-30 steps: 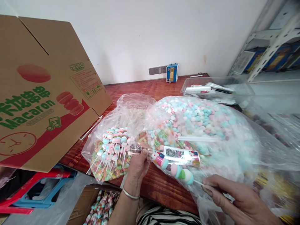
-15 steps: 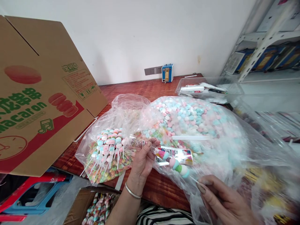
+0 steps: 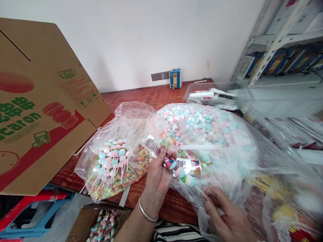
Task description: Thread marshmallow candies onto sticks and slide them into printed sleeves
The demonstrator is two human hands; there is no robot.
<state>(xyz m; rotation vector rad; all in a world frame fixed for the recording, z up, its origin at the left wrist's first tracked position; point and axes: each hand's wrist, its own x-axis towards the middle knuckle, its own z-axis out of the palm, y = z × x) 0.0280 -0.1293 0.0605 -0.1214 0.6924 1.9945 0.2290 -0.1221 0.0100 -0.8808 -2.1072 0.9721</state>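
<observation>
My left hand [image 3: 158, 174] pinches the open end of a clear printed wrapper [image 3: 174, 158], fingers closed on it. Inside that wrapper sits a candy skewer [image 3: 182, 173] of pink, blue and green rounds. My right hand [image 3: 222, 215] grips the skewer's white stick at the lower right, fingers closed. Both hands work over a large clear bag of pastel candies [image 3: 209, 131]. A smaller bag [image 3: 113, 164] left of my left hand holds several finished skewers on loose coloured rings.
A big cardboard box [image 3: 37, 101] printed "Macaron" leans at the left over the wooden table [image 3: 141, 95]. A clear tray [image 3: 217, 95] with tubes stands at the back right, metal shelving [image 3: 277, 43] behind. A carton of wrapped skewers [image 3: 106, 225] sits below the table edge.
Both hands and the skewer shifted left and slightly up. My left hand has slid the wrapper further along the skewer, tilting its end upward.
</observation>
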